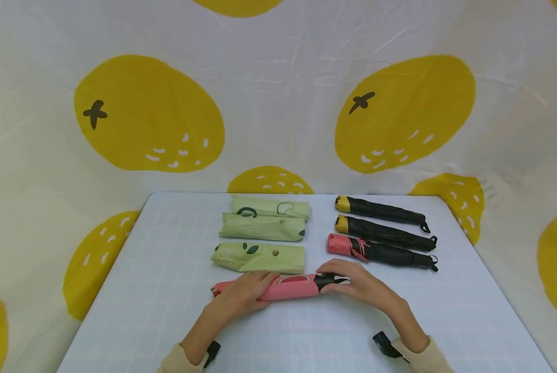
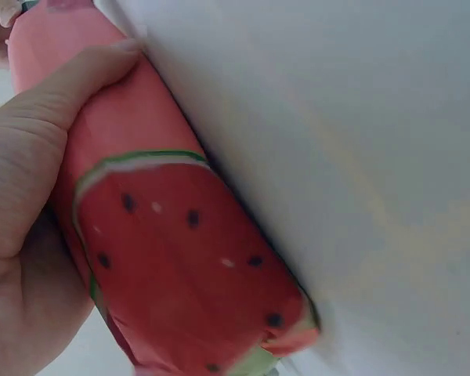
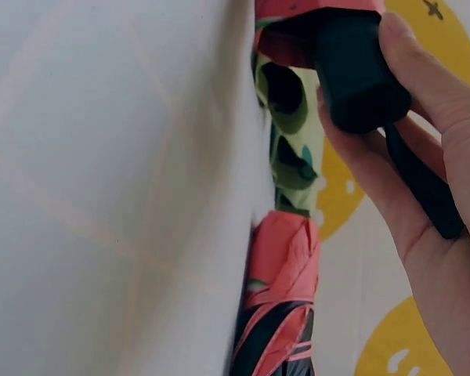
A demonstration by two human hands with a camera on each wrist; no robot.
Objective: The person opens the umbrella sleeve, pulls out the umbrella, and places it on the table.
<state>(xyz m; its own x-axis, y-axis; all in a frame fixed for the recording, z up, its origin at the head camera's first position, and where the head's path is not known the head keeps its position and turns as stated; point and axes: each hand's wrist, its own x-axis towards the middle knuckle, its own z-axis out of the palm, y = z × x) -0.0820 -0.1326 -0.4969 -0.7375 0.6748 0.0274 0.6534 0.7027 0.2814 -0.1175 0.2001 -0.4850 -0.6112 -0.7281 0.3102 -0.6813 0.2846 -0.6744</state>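
A folded umbrella in a pink watermelon-print cover [image 1: 289,288] lies crosswise near the middle of the table. My left hand [image 1: 245,292] grips its cover, thumb laid along the top; the left wrist view shows the red, seeded end of the cover [image 2: 180,243]. At the other end, my right hand [image 1: 359,280] pinches the black handle [image 3: 360,78], which sticks out of the cover's mouth. A black wrist strap [image 3: 423,184] hangs from the handle across the right palm. Just behind the umbrella is a green patterned cover [image 1: 264,258].
Two more green covers, one in the middle [image 1: 264,228] and one at the back [image 1: 271,207], lie behind it. To the right are two black folded umbrellas with yellow ends [image 1: 385,233] [image 1: 385,210] and one with a red end [image 1: 395,255]. A fruit-print cloth [image 1: 278,103] hangs behind the table.
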